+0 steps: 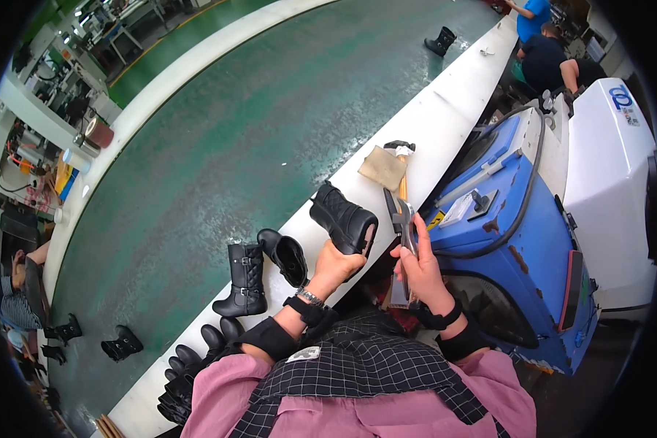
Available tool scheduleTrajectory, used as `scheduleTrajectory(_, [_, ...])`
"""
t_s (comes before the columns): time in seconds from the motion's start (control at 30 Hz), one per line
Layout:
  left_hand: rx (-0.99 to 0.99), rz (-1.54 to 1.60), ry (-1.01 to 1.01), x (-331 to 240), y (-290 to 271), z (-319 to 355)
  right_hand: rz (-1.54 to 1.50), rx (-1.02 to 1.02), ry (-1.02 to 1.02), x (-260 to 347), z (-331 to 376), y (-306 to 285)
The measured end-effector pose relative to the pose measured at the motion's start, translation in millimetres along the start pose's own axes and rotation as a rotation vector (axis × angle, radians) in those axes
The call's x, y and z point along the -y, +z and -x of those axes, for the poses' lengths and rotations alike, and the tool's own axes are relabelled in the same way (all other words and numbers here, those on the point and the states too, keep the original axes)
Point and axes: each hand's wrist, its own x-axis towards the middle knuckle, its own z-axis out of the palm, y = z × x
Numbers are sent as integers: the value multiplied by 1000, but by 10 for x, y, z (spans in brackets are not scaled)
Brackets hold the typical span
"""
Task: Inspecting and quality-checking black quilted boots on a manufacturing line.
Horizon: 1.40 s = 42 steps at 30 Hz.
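My left hand (336,266) is closed round a black ankle-high boot (337,215), which is tilted over the white ledge with its pale inside edge facing my right side. In my right hand (425,270) is a pair of metal pincers (406,225), held just right of the boot and apart from it. A hammer (403,175) with a dark head and wooden handle lies on the ledge beyond, partly under a beige pad (383,168). Left of my left hand, a quilted black boot (241,281) with buckles stands upright, and another black boot (285,257) leans beside it.
A green conveyor belt (219,153) runs along the white ledge (452,102), carrying several black boots, one (440,41) at the far end. More boots (186,358) crowd my left forearm. A blue machine (504,241) stands close on the right. Co-workers (544,58) sit at the far right.
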Motion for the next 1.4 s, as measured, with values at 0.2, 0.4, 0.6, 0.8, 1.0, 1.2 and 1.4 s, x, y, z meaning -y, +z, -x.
scheduleTrajectory(0.2, [-25,178,-55,67,58,-38,261,168,53,271,-97,147])
scheduleTrajectory(0.4, [-126,171,-9,-176,-23,-6,184,-51,-689,815,-122,167])
scheduleTrajectory(0.6, [-201,59,51,-566,-252,-16,487,177,-445,700,-279,454])
scheduleTrajectory(0.8, [-202,-185,28,-873,-534,-51,204,47,-892,1037,-409,318])
scheduleTrajectory(1.0, [-201,22,139,-927,-596,15,-94,212,-343,1044,-414,710])
scheduleTrajectory(1.2, [-118,241,164,-932,-758,67,-719,241,54,1190,-758,572])
scheduleTrajectory(1.4, [-139,264,148,-1017,-842,151,-857,186,-117,1185,-809,547])
